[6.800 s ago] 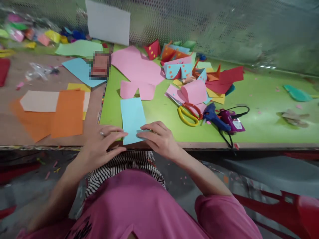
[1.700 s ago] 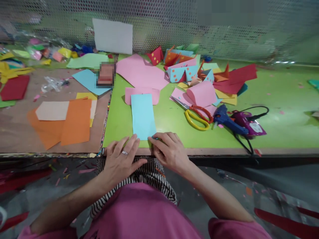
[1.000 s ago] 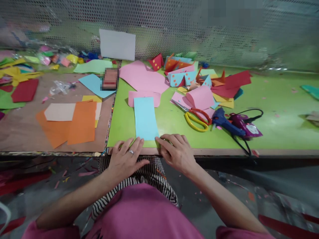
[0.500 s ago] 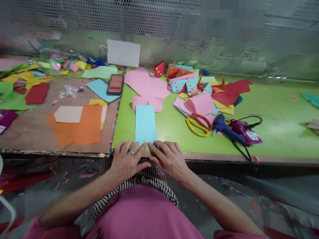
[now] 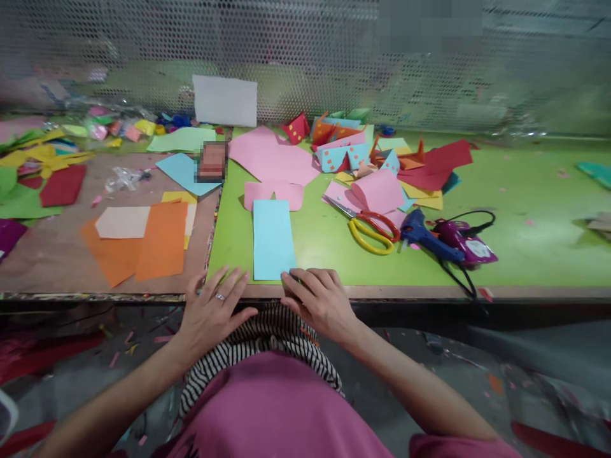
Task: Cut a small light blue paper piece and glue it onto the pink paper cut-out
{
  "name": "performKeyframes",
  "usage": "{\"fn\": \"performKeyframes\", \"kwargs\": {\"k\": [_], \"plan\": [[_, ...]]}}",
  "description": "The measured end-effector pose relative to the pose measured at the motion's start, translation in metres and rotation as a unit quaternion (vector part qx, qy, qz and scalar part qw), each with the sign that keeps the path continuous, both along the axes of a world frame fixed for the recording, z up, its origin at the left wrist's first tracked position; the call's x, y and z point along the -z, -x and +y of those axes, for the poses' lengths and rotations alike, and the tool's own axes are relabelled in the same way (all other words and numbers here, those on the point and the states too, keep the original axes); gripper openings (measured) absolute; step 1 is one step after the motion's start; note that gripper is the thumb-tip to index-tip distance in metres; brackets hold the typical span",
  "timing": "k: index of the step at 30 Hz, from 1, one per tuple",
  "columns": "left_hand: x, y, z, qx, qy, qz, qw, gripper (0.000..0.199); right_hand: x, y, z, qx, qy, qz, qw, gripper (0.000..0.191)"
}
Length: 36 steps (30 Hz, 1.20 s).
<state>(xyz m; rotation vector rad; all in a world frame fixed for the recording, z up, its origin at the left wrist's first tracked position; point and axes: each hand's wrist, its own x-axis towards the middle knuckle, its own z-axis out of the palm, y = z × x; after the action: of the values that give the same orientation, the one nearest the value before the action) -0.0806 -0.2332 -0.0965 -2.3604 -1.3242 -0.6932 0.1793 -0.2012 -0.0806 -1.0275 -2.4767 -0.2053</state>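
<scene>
A light blue paper rectangle (image 5: 273, 242) lies upright before me near the table's front edge, its top over a pink paper mask shape (image 5: 296, 196). My left hand (image 5: 214, 308), with a ring on one finger, rests at the edge to the left of the blue paper, fingers spread and holding nothing. At the blue paper's lower right corner are the fingertips of my right hand (image 5: 324, 302); its fingers are apart and grip nothing.
Right of the blue paper lie scissors (image 5: 372, 232), a blue glue gun (image 5: 429, 238) and a purple device (image 5: 470, 245). Decorated paper masks (image 5: 344, 158) stand behind. Orange sheets (image 5: 162, 245) lie left. A white card (image 5: 225, 102) leans against the mesh (image 5: 305, 63).
My left hand has moved left, off the bottom edge of the blue paper. My right hand stays by the paper's lower right corner. The view has shifted slightly.
</scene>
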Motion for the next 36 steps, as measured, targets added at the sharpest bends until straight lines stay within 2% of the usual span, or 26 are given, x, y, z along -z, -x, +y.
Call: {"fn": "performKeyframes", "kwargs": {"k": [4, 7, 11, 14, 20, 23, 27, 29, 31, 34, 36], "plan": [[-0.002, 0.001, -0.003, 0.009, -0.003, -0.018, 1.0, 0.051, 0.007, -0.001, -0.002, -0.024, -0.026, 0.059, 0.998, 0.017], [-0.007, -0.009, -0.002, 0.036, 0.003, -0.041, 0.998, 0.043, 0.008, -0.001, -0.001, -0.044, -0.052, 0.059, 0.996, 0.009], [-0.018, -0.025, 0.01, 0.077, -0.006, -0.053, 0.996, 0.018, 0.002, 0.0, 0.003, -0.052, -0.066, 0.051, 0.995, 0.012], [-0.024, -0.03, 0.021, 0.097, -0.013, -0.052, 0.994, 0.009, -0.001, 0.0, 0.005, -0.049, -0.06, 0.057, 0.995, 0.023], [-0.025, -0.027, 0.023, 0.131, 0.033, -0.023, 0.991, 0.022, -0.001, -0.003, 0.001, -0.046, -0.063, 0.022, 0.997, 0.017], [-0.027, -0.027, 0.019, 0.138, 0.042, -0.012, 0.989, 0.022, -0.003, -0.001, -0.005, -0.052, -0.054, -0.024, 0.997, 0.018], [-0.03, -0.029, 0.018, 0.127, 0.134, 0.009, 0.983, 0.026, -0.005, -0.01, -0.005, -0.065, -0.04, -0.025, 0.997, 0.025], [-0.031, -0.031, 0.018, 0.124, 0.188, 0.006, 0.974, 0.027, -0.01, -0.027, 0.001, -0.016, -0.012, -0.008, 1.0, 0.035], [-0.032, -0.033, 0.018, 0.121, 0.23, -0.005, 0.966, 0.026, -0.018, -0.051, 0.013, 0.095, 0.034, -0.014, 0.995, 0.037], [-0.032, -0.037, 0.02, 0.126, 0.291, -0.024, 0.948, 0.023, -0.032, -0.085, 0.037, 0.283, 0.098, -0.048, 0.953, 0.047], [-0.035, -0.041, 0.022, 0.121, 0.335, -0.045, 0.933, 0.021, -0.04, -0.098, 0.054, 0.339, 0.159, -0.08, 0.924, 0.056]]}}
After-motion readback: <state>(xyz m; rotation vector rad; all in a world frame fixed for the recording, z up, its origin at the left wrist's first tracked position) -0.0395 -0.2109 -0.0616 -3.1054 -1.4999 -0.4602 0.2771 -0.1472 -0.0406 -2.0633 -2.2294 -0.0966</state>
